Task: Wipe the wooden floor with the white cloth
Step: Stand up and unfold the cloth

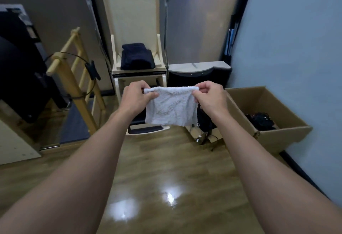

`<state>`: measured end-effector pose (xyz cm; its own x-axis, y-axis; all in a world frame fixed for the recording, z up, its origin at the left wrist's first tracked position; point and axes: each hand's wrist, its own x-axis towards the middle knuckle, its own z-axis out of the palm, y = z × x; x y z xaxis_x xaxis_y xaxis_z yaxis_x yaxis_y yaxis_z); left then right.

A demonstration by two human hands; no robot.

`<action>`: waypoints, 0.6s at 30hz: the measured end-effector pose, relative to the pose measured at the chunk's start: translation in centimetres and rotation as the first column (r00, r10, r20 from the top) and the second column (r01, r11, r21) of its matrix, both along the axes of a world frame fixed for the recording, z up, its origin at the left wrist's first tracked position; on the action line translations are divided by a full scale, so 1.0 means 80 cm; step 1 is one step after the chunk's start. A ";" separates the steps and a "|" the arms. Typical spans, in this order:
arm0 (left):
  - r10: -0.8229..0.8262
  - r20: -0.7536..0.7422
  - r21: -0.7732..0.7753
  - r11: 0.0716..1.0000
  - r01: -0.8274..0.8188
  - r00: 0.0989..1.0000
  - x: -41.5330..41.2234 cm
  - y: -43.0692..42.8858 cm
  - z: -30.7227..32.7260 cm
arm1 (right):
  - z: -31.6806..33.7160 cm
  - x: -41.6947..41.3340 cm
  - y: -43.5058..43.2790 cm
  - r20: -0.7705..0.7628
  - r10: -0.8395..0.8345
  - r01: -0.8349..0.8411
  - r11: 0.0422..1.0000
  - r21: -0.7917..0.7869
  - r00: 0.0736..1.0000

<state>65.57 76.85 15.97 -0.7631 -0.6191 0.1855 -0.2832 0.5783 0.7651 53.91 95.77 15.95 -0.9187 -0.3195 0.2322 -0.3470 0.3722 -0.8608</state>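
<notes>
Head view is showing both bare arms reaching fwd, w/ the left hand [137,96] and the right hand [210,96] each pinching a top corner of the small white terry cloth [171,107]. Hands are apart, each clamped on its own corner, so the cloth is hanging stretched between them like a little banner, well above the glossy brown wooden plank floor [166,169] and not touching it. Judging by that grip, the person is probably spreading or squaring the cloth before folding it into a pad for wiping; no wiping is happening yet.

Cloth is looking soft and looped, thick at the rolled top edge, limp and slightly ragged along the bottom hem (pale grey-white under this light). Floor is smooth and shiny, throwing back bright lamp glare near the person, so a damp cloth should be gliding easily on it.

Far centre, a pale wooden chair-like frame [137,30] is standing against the wall w/ a folded dark navy fabric bundle [137,57] resting on its seat. At right, an open brown cardboard box [273,115] is sitting against the blue wall, holding a tangle of black stuff I can't identify. At left, a light wooden ladder-like rack [74,74] is leaning beside dark equipment.
</notes>
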 end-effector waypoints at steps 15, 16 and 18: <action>0.323 -0.133 0.199 0.935 -0.294 0.937 -0.297 -0.277 0.024 | 0.015 -0.329 -0.333 0.017 0.208 -0.208 0.978 -0.026 0.978; 0.331 -0.135 0.198 0.932 -0.302 0.934 -0.314 -0.304 0.020 | 0.013 -0.349 -0.362 0.012 0.216 -0.215 0.976 -0.012 0.976; 0.333 -0.131 0.189 0.933 -0.306 0.934 -0.348 -0.358 0.009 | 0.006 -0.388 -0.416 0.019 0.224 -0.224 0.975 -0.002 0.974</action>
